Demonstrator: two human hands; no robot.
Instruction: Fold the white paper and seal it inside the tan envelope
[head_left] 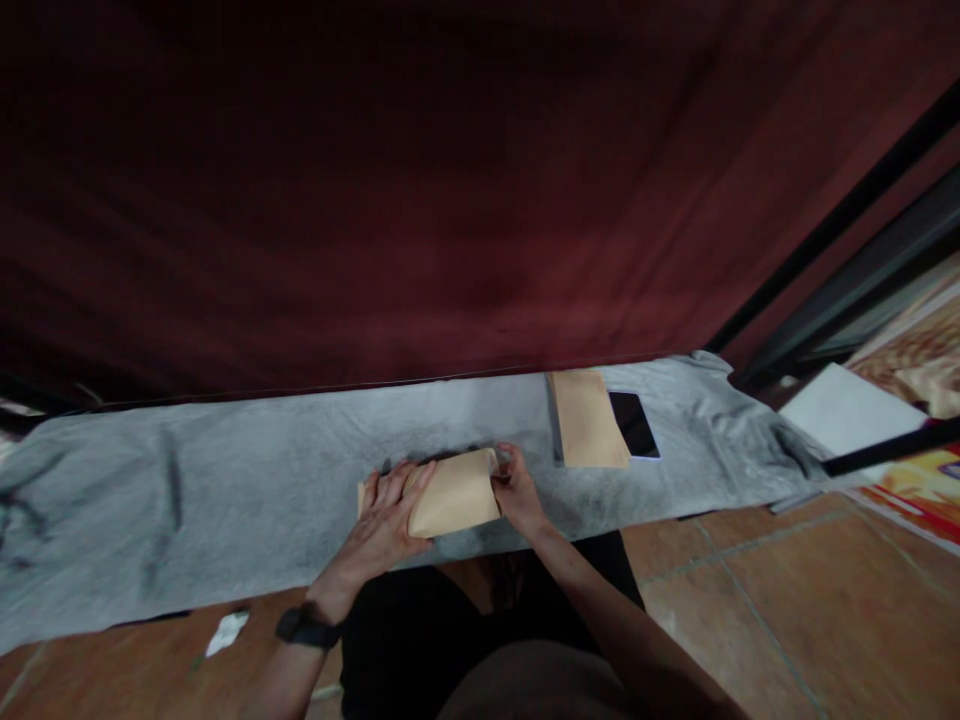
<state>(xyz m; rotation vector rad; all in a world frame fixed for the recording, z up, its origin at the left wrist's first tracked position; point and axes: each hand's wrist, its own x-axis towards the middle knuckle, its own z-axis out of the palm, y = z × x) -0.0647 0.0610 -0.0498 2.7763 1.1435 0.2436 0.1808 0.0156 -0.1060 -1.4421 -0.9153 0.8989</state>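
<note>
A tan paper envelope point(454, 492) lies over the grey cloth in front of me. My left hand point(394, 510) rests across its left part with the fingers spread, holding it down. At the envelope's right end, my right hand point(516, 488) has its thumb and fingers closed near the edge, where the paper looks lifted open. What those fingertips hold is too small to make out. Farther right lies a stack of tan envelopes point(592, 420), beside a dark-screened phone point(634, 424).
The long surface is draped in grey cloth point(247, 480), with a dark red curtain point(450, 250) behind it. Dark bars and a white panel point(851, 408) stand at the right. A white scrap point(226, 632) lies on the tiled floor point(757, 590).
</note>
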